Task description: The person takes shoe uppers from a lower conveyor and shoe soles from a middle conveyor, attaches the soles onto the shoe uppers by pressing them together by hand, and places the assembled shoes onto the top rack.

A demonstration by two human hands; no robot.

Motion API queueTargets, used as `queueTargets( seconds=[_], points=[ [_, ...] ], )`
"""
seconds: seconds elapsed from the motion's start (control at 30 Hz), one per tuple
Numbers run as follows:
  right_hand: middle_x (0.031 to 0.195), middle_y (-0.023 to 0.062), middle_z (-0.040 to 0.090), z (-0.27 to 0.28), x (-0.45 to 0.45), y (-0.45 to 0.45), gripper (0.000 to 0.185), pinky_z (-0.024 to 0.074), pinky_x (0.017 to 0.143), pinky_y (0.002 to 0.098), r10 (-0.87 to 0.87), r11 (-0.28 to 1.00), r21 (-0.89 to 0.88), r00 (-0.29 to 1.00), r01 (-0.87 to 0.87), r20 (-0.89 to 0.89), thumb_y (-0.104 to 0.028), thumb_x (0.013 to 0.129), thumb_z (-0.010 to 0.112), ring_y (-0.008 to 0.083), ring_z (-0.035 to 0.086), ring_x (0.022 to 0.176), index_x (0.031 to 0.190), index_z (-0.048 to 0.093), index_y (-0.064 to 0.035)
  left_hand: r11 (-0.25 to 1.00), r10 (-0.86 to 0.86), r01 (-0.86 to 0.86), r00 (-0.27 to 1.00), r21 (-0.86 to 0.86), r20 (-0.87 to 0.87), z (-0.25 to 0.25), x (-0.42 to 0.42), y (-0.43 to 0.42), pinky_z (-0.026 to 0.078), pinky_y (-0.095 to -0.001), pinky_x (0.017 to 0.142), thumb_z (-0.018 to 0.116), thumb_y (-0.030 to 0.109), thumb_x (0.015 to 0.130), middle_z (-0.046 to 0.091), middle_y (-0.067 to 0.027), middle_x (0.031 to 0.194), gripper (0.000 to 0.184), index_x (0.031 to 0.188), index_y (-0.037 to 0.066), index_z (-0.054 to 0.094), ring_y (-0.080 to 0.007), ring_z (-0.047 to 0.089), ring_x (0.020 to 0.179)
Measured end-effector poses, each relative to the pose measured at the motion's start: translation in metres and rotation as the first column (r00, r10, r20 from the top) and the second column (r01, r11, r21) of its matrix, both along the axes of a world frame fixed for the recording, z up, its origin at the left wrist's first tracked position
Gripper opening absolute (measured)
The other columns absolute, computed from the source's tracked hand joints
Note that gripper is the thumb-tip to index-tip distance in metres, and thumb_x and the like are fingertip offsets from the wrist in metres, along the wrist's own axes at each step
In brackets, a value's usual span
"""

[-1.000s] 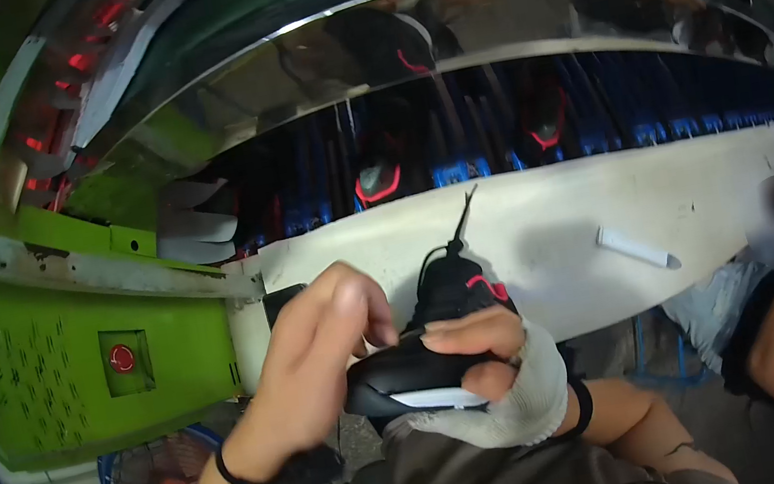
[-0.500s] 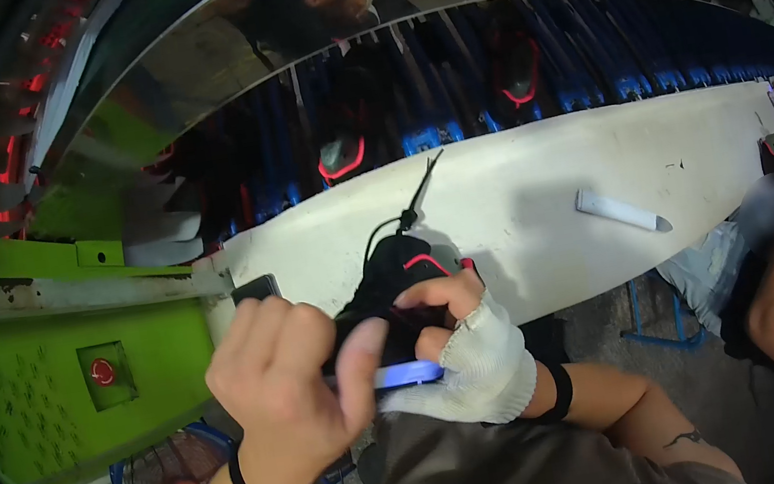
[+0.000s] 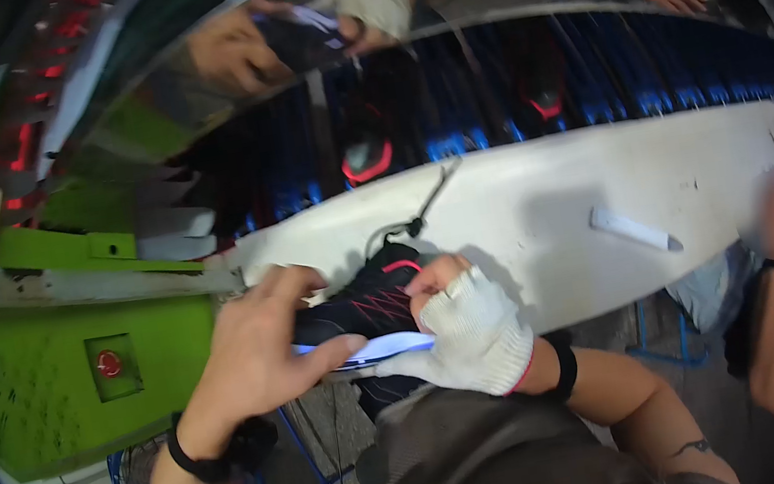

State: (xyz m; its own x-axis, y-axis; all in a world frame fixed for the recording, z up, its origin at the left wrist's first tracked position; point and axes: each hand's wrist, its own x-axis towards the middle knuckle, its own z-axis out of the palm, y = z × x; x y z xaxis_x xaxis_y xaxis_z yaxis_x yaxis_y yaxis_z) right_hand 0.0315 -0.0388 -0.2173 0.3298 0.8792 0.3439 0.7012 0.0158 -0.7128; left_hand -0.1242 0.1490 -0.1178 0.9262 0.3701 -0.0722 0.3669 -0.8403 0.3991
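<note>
A black shoe with red zigzag stitching lies across the near edge of the white table, between my two hands. A dark cord trails from its far end onto the tabletop. Along its near side runs a white strip with blue edging; whether it is the sole or a separate piece, I cannot tell. My bare left hand grips the shoe's left end, its thumb over the strip. On the other side, my right hand, in a white fingerless glove, closes on the shoe, fingertips bent against the stitched upper.
A white marker-like stick lies on the white table. Beyond are blue slats carrying shoes with red edges. At left stands a green machine with a red button. A co-worker's arm is at right.
My left hand has gone from a tight fist to a wider hold, with its fingers extended over the shoe. More stitching and white strip now show. The co-worker's hand has moved.
</note>
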Motion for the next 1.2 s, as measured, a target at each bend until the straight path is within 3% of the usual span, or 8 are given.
queueTargets(
  seconds=[0.1,0.3,0.43,0.53,0.6,0.77,0.97,1.2],
  points=[
    [0.105,0.0078,0.059,0.007,-0.006,0.011,0.058,0.0536,0.075,0.0429,0.001,0.985,-0.173,1.0,-0.005,-0.019,-0.059,0.072,0.089,0.0306,0.06,0.096,0.081,0.069,-0.0055,0.987,-0.111,-0.013,0.658,-0.16,-0.745,0.022,0.048,0.009,0.058,-0.047,0.089,0.065,0.08,0.084,0.076,-0.0262,0.102,0.099,0.132,-0.006,0.062,-0.0434,0.074,0.101],
    [0.104,0.0079,0.06,0.006,-0.01,0.011,0.058,0.0541,0.076,0.041,0.067,0.992,-0.114,0.985,-0.049,0.157,-0.059,0.072,0.088,0.0301,0.061,0.097,0.081,0.071,-0.0039,0.987,-0.145,0.023,0.574,-0.162,-0.806,0.007,0.055,0.001,0.056,-0.0467,0.097,0.056,0.085,0.086,0.076,-0.0273,0.11,0.109,0.136,-0.012,0.056,-0.0409,0.074,0.108],
    [0.103,0.0099,0.064,0.008,0.014,-0.017,0.054,0.0549,0.077,0.041,0.108,0.992,0.05,0.987,-0.115,0.121,-0.044,0.064,0.098,0.0304,0.064,0.095,0.085,0.066,-0.0066,0.894,-0.303,-0.05,0.665,-0.446,-0.682,0.028,0.053,0.027,0.057,-0.0453,0.088,0.041,0.086,0.096,0.073,-0.0242,0.122,0.103,0.136,-0.007,0.061,-0.0357,0.071,0.112],
    [0.121,0.0205,0.068,0.032,0.039,-0.049,0.076,0.0595,0.085,0.041,0.078,0.995,0.058,0.991,-0.084,0.106,-0.034,0.068,0.1,0.0352,0.07,0.102,0.123,0.059,-0.0017,0.35,-0.14,-0.288,0.925,-0.891,-0.354,0.023,0.029,0.035,0.058,-0.027,0.08,0.036,0.065,0.11,0.073,-0.0112,0.121,0.079,0.135,-0.003,0.067,-0.0109,0.067,0.1],
    [0.144,0.0323,0.051,0.061,0.051,-0.071,0.098,0.0618,0.085,0.0443,-0.046,0.992,0.13,0.942,0.002,0.333,-0.023,0.067,0.102,0.0363,0.07,0.103,0.144,0.044,-0.0019,0.223,0.007,0.026,1.0,-0.974,0.028,-0.013,0.024,0.0,0.059,-0.0303,0.089,0.053,0.046,0.111,0.071,-0.0118,0.124,0.057,0.14,-0.002,0.064,-0.0163,0.068,0.104],
    [0.121,0.021,0.06,0.145,0.084,-0.062,0.085,0.0598,0.077,0.0421,-0.12,0.97,-0.111,0.821,0.218,0.558,-0.025,0.052,0.104,0.0365,0.069,0.094,0.125,0.063,-0.0106,0.873,-0.01,0.293,0.809,-0.39,0.587,-0.048,0.053,-0.107,0.043,-0.0521,0.114,0.082,0.018,0.087,0.053,-0.024,0.147,0.074,0.148,-0.008,0.05,-0.0448,0.053,0.131],
    [0.087,0.014,0.066,0.155,0.093,-0.051,0.066,0.0552,0.069,0.0453,0.046,0.808,-0.498,0.809,0.314,0.586,-0.055,0.063,0.092,0.0354,0.069,0.079,0.096,0.062,-0.0063,0.957,-0.018,0.182,0.814,-0.226,0.581,-0.061,0.055,-0.135,0.046,-0.0545,0.105,0.089,0.015,0.076,0.05,-0.0307,0.137,0.089,0.149,-0.009,0.043,-0.0483,0.053,0.121],
    [0.078,0.0148,0.066,0.165,0.09,-0.027,0.08,0.0562,0.066,0.044,0.227,0.788,-0.564,0.735,0.247,0.639,-0.073,0.068,0.083,0.0356,0.071,0.076,0.103,0.064,-0.0036,0.884,0.116,0.234,0.729,-0.405,0.675,-0.07,0.089,-0.095,0.047,-0.0442,0.061,0.091,0.007,0.062,0.055,-0.0107,0.081,0.043,0.086,0.005,0.055,-0.033,0.058,0.071]
  ],
)
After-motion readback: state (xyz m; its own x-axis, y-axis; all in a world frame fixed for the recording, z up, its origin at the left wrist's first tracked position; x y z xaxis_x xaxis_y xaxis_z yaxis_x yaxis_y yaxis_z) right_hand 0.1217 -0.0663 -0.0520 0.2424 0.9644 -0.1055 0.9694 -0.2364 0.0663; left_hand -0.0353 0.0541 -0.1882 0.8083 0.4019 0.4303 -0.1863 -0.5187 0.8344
